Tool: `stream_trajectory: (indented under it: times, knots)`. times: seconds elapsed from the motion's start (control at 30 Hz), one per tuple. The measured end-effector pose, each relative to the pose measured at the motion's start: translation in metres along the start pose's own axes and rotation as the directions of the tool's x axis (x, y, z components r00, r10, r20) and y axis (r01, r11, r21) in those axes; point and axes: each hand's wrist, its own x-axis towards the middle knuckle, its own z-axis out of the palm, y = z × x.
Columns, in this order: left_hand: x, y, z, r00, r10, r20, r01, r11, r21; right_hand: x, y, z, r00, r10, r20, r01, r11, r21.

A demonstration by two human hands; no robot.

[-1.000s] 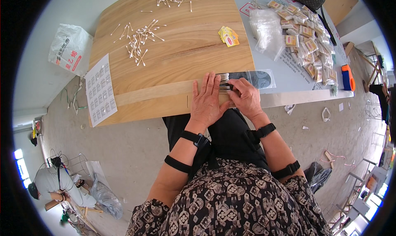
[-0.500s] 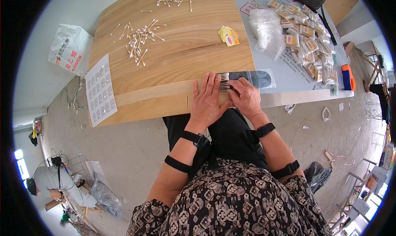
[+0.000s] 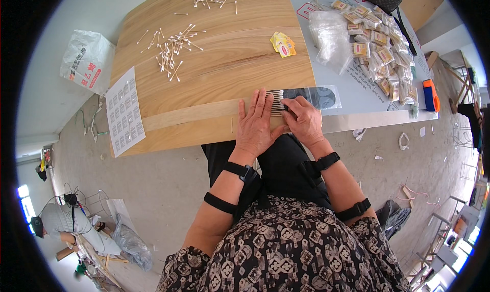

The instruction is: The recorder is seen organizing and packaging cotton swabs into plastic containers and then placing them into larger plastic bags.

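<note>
My left hand (image 3: 255,122) lies flat on the front edge of the wooden board, its fingers stretched out and close together. Against its fingertips is a neat row of white-tipped cotton swabs (image 3: 277,101), partly covered by my hands. At the right end of that row my right hand (image 3: 304,117) has curled fingers, thumb and forefinger pinched down by the swabs; what they grip is hidden. From behind this hand reaches a dark flat piece with a rounded end (image 3: 326,97), inside a clear plastic sleeve.
Loose cotton swabs (image 3: 178,46) lie scattered on the board (image 3: 240,52), near yellow cards (image 3: 284,44) and a printed sheet (image 3: 125,111). To the right are clear bags (image 3: 331,39), many filled packets (image 3: 383,52) and an orange-and-blue tape dispenser (image 3: 432,95). Another person (image 3: 64,223) is at lower left.
My hands stay almost where they were, beside the row of cotton swabs. The person at lower left has shifted slightly.
</note>
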Motion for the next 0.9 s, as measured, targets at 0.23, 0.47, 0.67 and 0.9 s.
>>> stream_trajectory:
  times: [0.23, 0.47, 0.67, 0.9]
  knots:
    - [0.0002, 0.0000, -0.0001, 1.000, -0.003, 0.003, 0.003, 1.000, 0.010, 0.0003, -0.0009, 0.0002, 1.000, 0.001, -0.001, -0.001, 1.000, -0.020]
    - [0.0008, 0.0011, -0.0009, 1.000, -0.012, 0.009, 0.011, 1.000, 0.016, 0.0010, -0.0001, 0.0014, 1.000, 0.022, 0.008, -0.022, 1.000, 0.001]
    - [0.0002, 0.0010, -0.0008, 1.000, -0.014, 0.007, 0.014, 1.000, 0.019, 0.0025, -0.0039, -0.0003, 0.996, 0.078, 0.034, -0.079, 0.996, 0.034]
    - [0.0007, 0.0021, -0.0010, 1.000, -0.016, 0.006, 0.016, 1.000, 0.011, 0.0025, -0.0041, -0.0024, 0.997, 0.070, 0.033, -0.071, 0.996, 0.049]
